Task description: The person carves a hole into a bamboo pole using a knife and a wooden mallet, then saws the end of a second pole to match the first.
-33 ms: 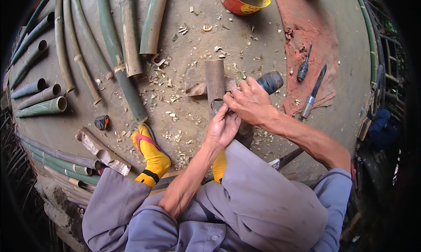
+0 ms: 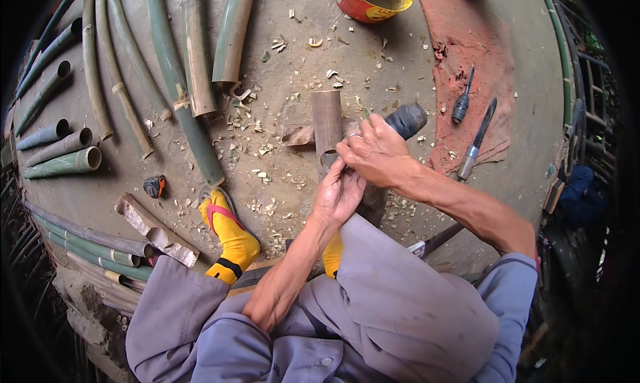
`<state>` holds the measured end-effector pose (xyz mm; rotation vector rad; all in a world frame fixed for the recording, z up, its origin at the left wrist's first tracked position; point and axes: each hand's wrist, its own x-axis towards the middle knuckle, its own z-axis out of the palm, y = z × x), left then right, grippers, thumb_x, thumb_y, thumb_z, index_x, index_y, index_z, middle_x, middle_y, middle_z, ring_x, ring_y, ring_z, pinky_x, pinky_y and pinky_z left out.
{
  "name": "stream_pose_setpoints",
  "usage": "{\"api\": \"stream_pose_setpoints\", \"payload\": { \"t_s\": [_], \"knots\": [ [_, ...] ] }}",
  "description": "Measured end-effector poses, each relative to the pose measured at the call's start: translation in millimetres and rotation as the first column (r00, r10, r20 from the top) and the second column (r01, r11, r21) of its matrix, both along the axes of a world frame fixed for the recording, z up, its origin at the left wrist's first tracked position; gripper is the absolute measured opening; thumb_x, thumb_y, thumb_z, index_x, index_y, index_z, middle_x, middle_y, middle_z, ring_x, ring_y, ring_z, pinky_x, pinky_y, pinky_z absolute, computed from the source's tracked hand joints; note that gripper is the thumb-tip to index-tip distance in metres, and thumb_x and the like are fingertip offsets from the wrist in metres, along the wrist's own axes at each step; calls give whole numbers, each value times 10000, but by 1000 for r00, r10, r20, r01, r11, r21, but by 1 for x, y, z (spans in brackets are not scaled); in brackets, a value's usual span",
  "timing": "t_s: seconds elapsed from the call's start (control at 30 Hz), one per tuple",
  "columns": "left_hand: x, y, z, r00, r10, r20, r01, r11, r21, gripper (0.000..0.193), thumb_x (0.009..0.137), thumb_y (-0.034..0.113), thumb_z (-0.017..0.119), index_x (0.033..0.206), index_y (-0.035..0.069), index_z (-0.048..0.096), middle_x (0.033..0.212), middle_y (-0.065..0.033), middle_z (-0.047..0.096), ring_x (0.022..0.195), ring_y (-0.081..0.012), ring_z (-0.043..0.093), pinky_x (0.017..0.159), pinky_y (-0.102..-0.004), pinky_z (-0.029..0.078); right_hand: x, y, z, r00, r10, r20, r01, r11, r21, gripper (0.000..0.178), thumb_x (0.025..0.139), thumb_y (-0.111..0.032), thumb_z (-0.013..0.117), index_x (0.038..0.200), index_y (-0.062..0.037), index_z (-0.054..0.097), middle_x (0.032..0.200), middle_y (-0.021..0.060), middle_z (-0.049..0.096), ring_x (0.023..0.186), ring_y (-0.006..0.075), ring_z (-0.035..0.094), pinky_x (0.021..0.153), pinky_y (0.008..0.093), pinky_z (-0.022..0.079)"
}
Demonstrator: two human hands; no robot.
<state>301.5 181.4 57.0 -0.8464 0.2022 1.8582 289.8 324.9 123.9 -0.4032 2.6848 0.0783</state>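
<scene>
A short brown bamboo tube (image 2: 327, 122) lies on the ground in front of me, its open end toward me, over a wooden block (image 2: 299, 136). My right hand (image 2: 377, 150), with a ring on one finger, is closed round a tool with a thick black handle (image 2: 407, 120). The handle sticks out to the right; the tool's working end is hidden at the tube's near end. Palm up, my left hand (image 2: 339, 195) is bent in against the right one beside that tube end. Its fingertips are partly covered, so what they pinch cannot be seen.
Bamboo poles (image 2: 195, 56) lie at the far left, more (image 2: 93, 236) at near left. A tape measure (image 2: 155, 186) and a split wood piece (image 2: 157, 230) are left of my foot (image 2: 230, 230). Rightward, a screwdriver (image 2: 461, 103) and knife (image 2: 477, 143) lie by red cloth (image 2: 467, 43); a bucket (image 2: 373, 13) stands beyond.
The black handle and my right hand have shifted very slightly, the handle tipping a little up and to the left. My left hand and the bamboo tube stay nearly in place.
</scene>
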Motion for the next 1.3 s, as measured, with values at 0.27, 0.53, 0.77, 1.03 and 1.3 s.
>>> {"api": "stream_pose_setpoints", "payload": {
  "t_s": [0.27,0.53,0.77,1.03,1.3],
  "knots": [
    [-2,6,13,975,-222,13,221,975,16,543,807,217,624,1291,41,453,1321,-128,492,1271,-300,440,1089,-537,314,-1,41,-44,952,-158,263,237,923,-304,167,670,-188,622,760,-62,685,736,165,677,698,345,666,620,447,515],
    [38,-14,31,489,-666,-564,476,745,-467,520,779,151,726,1211,17,469,1041,-48,559,944,-117,549,809,-270,466,69,-4,17,529,-639,559,778,102,-621,369,835,-243,623,1078,34,597,773,206,626,768,343,637,687,429,470],
    [-43,-79,46,-321,-843,-432,258,361,-896,390,633,224,672,912,-25,564,692,-114,577,640,-222,577,628,-350,466,45,-41,55,965,-192,-181,96,895,-436,416,768,-175,615,1158,-57,532,1096,140,542,1089,283,524,1052,496,330],
    [5,-136,35,-80,-925,-372,67,368,-928,314,665,216,699,877,13,588,722,-155,608,678,-338,605,660,-392,481,32,-89,-41,975,204,83,-102,753,-650,281,842,-189,538,1120,-146,558,864,121,640,898,303,623,776,436,437],
    [-100,-138,40,-465,-883,-66,-74,113,-991,299,621,189,733,880,47,690,663,-173,639,593,-272,655,591,-375,503,-14,-94,-38,969,-59,241,214,690,-691,329,841,-109,541,1167,-111,500,938,170,602,948,336,603,810,466,463]
  ]
}}
